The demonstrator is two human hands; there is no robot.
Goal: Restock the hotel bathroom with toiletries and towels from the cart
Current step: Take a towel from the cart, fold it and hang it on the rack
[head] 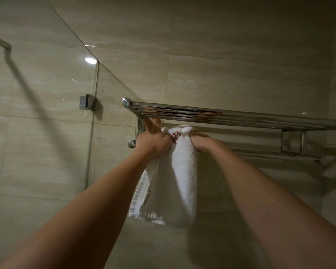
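Note:
A white folded towel (179, 177) with a small red embroidered mark near its top hangs below a chrome wall towel rack (231, 115). My left hand (153, 139) grips the towel's upper left edge, its index finger stretched up towards the rack's left end. My right hand (199, 141) grips the towel's upper right edge, just under the rack's shelf bars. The towel's top sits level with the lower rail (270, 152), most of which is hidden behind my hands and the cloth. Both arms reach up from below.
A glass shower panel (47, 113) stands to the left, fixed to the beige tiled wall by a metal clamp (86, 101). The rack's right bracket (293, 141) joins the wall near the corner at the right.

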